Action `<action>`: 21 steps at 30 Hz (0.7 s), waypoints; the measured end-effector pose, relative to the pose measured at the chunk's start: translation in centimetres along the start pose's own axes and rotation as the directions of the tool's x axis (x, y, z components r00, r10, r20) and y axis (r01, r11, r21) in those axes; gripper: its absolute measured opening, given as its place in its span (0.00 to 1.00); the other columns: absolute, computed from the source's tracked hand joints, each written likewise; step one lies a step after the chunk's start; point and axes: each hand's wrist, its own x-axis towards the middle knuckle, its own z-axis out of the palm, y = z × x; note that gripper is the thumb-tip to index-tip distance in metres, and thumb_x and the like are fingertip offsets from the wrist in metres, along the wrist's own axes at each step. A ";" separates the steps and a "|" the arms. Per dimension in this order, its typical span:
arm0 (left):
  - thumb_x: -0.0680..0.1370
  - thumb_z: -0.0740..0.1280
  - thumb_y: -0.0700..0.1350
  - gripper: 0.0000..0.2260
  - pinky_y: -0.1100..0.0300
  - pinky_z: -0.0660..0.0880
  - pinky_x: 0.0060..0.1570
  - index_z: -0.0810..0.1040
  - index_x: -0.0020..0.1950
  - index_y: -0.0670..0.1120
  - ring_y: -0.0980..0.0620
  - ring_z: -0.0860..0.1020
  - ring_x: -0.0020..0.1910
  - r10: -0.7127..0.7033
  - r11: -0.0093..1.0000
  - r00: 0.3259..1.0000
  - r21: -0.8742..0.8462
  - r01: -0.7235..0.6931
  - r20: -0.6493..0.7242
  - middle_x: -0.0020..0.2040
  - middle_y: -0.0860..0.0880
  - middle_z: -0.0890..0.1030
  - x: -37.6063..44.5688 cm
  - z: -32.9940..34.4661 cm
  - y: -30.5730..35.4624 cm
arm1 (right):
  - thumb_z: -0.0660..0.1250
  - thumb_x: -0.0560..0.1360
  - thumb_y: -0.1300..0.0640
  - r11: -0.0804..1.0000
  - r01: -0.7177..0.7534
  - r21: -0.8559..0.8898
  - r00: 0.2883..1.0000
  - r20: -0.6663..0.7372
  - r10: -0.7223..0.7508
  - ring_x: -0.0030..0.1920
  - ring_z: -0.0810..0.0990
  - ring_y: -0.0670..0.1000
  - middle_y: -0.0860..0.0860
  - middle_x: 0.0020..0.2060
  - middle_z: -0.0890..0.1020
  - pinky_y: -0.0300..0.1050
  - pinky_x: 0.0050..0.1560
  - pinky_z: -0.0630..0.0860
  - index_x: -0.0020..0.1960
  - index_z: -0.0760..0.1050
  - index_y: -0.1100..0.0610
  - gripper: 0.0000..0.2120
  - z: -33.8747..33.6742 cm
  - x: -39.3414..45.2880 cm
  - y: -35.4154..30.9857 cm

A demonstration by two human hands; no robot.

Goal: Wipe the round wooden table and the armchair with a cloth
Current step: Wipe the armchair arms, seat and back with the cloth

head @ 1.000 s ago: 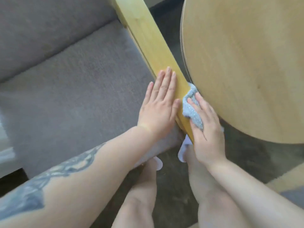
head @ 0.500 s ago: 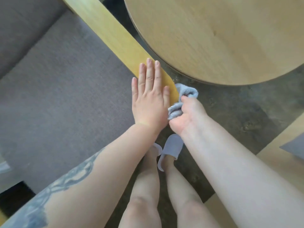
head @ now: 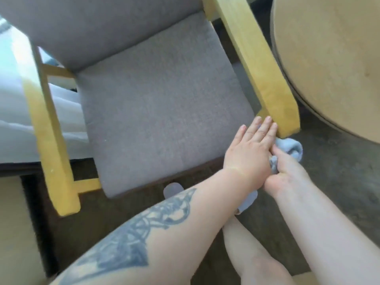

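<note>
Head view showed the left hand (head: 247, 153) with its fingers (head: 265, 125) straight and held close together, their tips touching the front end of the armchair's near wooden armrest (head: 267, 79). Just beside it, the right hand (head: 285, 171) had its fingers curled round a bunched light-blue cloth (head: 353, 150), which bulged out below the armrest's end; whether the cloth actually touched the wood was hard to tell, since the left hand covered that spot. Both hands lay against each other at the thumbs. The left forearm carried a dark tattoo (head: 139, 239).

The armchair (head: 160, 103) stood in front of the person, grey seat cushion and grey backrest between two yellow wooden armrests, the far armrest (head: 51, 145) at the left. The round wooden table (head: 333, 58) stood just beyond the near armrest, at the upper right, its edge close to the wood but apart from it. Below the hands, bare legs and light slippers (head: 247, 202) stood on a dark floor (head: 339, 171).
</note>
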 end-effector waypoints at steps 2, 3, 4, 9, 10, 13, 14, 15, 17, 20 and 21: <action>0.81 0.54 0.45 0.29 0.55 0.39 0.75 0.44 0.79 0.48 0.54 0.39 0.77 -0.074 0.993 0.997 -0.097 0.072 -0.014 0.79 0.52 0.42 -3.1 0.5 -2.1 | 0.70 0.74 0.54 0.991 0.009 -0.134 0.999 -0.039 -0.014 0.54 0.82 0.49 0.51 0.55 0.83 0.43 0.46 0.77 0.61 0.78 0.54 0.16 0.7 -0.6 3.1; 0.82 0.53 0.44 0.28 0.56 0.39 0.75 0.44 0.79 0.48 0.55 0.40 0.77 -0.112 0.984 0.993 -0.143 0.106 -0.033 0.79 0.53 0.43 -4.6 0.6 -3.7 | 0.71 0.74 0.56 0.963 0.082 -0.258 0.992 -0.066 -0.103 0.48 0.84 0.49 0.52 0.50 0.84 0.43 0.41 0.79 0.56 0.79 0.56 0.11 1.3 -1.0 4.6; 0.83 0.51 0.45 0.27 0.57 0.39 0.75 0.45 0.79 0.48 0.56 0.40 0.77 -0.147 0.974 0.988 -0.179 0.135 -0.055 0.80 0.53 0.45 -6.2 0.6 -5.5 | 0.71 0.74 0.58 0.883 0.187 -0.431 0.967 -0.077 -0.242 0.43 0.84 0.50 0.53 0.46 0.84 0.44 0.39 0.80 0.52 0.79 0.57 0.07 2.1 -1.4 6.2; 0.83 0.52 0.47 0.26 0.58 0.39 0.74 0.46 0.79 0.49 0.56 0.43 0.78 -0.373 0.911 0.922 -0.228 0.343 -0.106 0.79 0.54 0.48 -13.8 -0.2 -16.8 | 0.65 0.76 0.61 -0.104 0.547 -0.831 0.735 0.536 -0.415 0.53 0.79 0.57 0.54 0.50 0.82 0.47 0.49 0.73 0.55 0.77 0.56 0.09 8.7 -1.8 13.8; 0.82 0.53 0.47 0.27 0.58 0.40 0.74 0.46 0.79 0.49 0.55 0.44 0.78 -0.412 0.895 0.906 -0.230 0.382 -0.098 0.79 0.53 0.48 -15.4 -0.6 -19.0 | 0.63 0.76 0.62 -0.228 0.556 -0.799 0.720 0.600 -0.349 0.54 0.78 0.57 0.54 0.51 0.82 0.45 0.46 0.70 0.55 0.77 0.54 0.10 10.2 -1.8 15.3; 0.82 0.54 0.47 0.27 0.57 0.42 0.74 0.49 0.80 0.50 0.55 0.46 0.78 -0.506 0.844 0.854 -0.275 0.461 -0.120 0.79 0.53 0.50 -20.6 -1.1 -24.2 | 0.61 0.74 0.63 -0.460 0.573 -0.679 0.717 0.687 -0.120 0.55 0.77 0.58 0.54 0.53 0.82 0.45 0.46 0.70 0.56 0.77 0.52 0.14 14.3 -2.6 20.4; 0.82 0.54 0.47 0.27 0.57 0.42 0.74 0.49 0.80 0.49 0.55 0.46 0.78 -0.529 0.829 0.837 -0.295 0.475 -0.138 0.79 0.53 0.50 -22.5 -1.2 -25.5 | 0.61 0.73 0.64 -0.497 0.584 -0.642 0.712 0.699 -0.065 0.56 0.77 0.59 0.54 0.53 0.82 0.47 0.48 0.72 0.56 0.78 0.51 0.15 15.4 -3.0 22.1; 0.82 0.54 0.46 0.27 0.57 0.42 0.74 0.50 0.79 0.49 0.55 0.46 0.78 -0.549 0.814 0.822 -0.317 0.486 -0.149 0.79 0.53 0.51 -24.2 -0.9 -26.5 | 0.61 0.73 0.65 -0.516 0.602 -0.610 0.700 0.714 -0.026 0.56 0.77 0.58 0.54 0.53 0.82 0.48 0.50 0.74 0.56 0.78 0.51 0.16 16.2 -3.5 23.7; 0.81 0.55 0.45 0.27 0.56 0.42 0.75 0.50 0.79 0.49 0.56 0.46 0.78 -0.585 0.784 0.795 -0.366 0.502 -0.160 0.79 0.53 0.51 -27.5 0.0 -27.9 | 0.62 0.72 0.66 -0.528 0.633 -0.567 0.671 0.742 0.008 0.54 0.78 0.57 0.53 0.50 0.83 0.48 0.50 0.74 0.55 0.78 0.49 0.17 17.1 -4.1 26.5; 0.81 0.55 0.45 0.28 0.58 0.38 0.74 0.49 0.79 0.49 0.57 0.43 0.77 -0.549 0.807 0.816 -0.371 0.460 -0.183 0.79 0.54 0.48 -31.1 1.5 -28.5 | 0.62 0.72 0.66 -0.499 0.665 -0.555 0.639 0.770 -0.004 0.50 0.78 0.55 0.51 0.45 0.83 0.45 0.44 0.72 0.52 0.78 0.48 0.16 18.0 -4.5 29.4; 0.81 0.55 0.45 0.28 0.59 0.38 0.74 0.49 0.79 0.49 0.57 0.42 0.77 -0.530 0.819 0.824 -0.371 0.437 -0.200 0.79 0.54 0.48 -31.8 2.1 -28.7 | 0.61 0.72 0.66 -0.503 0.669 -0.547 0.637 0.770 0.010 0.49 0.78 0.55 0.50 0.44 0.83 0.44 0.41 0.70 0.52 0.78 0.48 0.16 18.2 -4.5 30.1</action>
